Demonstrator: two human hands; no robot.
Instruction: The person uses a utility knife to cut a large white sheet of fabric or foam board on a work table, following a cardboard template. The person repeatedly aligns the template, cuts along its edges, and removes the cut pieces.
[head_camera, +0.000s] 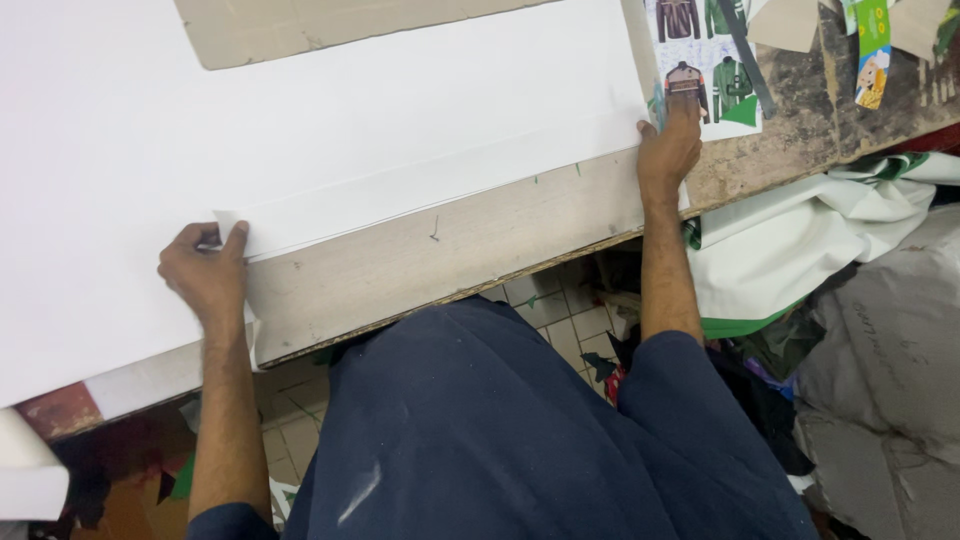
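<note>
Worn wood shows along the near edge of the table (420, 260), scuffed and pale, with a few small green flecks on it. Tiled floor (560, 310) lies below the edge, and a heap of white and green cloth (800, 250) is bundled to the right beside a grey sack (890, 370).

One large white sheet (330, 120) covers most of the tabletop. It is plain and smooth, running off the picture at the top and left, with a straight near edge that slants up to the right. A long narrow band along that edge looks slightly raised, like a fold or a second layer; which it is cannot be told. One piece of brown cardboard (290, 30) rests on the sheet at the top.

Two hands are on the sheet's near edge, well apart. The left hand (205, 275) pinches the near-left corner, thumb on top and fingers curled under it. The right hand (668, 150) lies at the sheet's right end with fingers together and stretched flat, pressing down, its fingertips reaching onto a printed page of jacket pictures (710, 60). One green tag (872, 50) lies further right.
</note>
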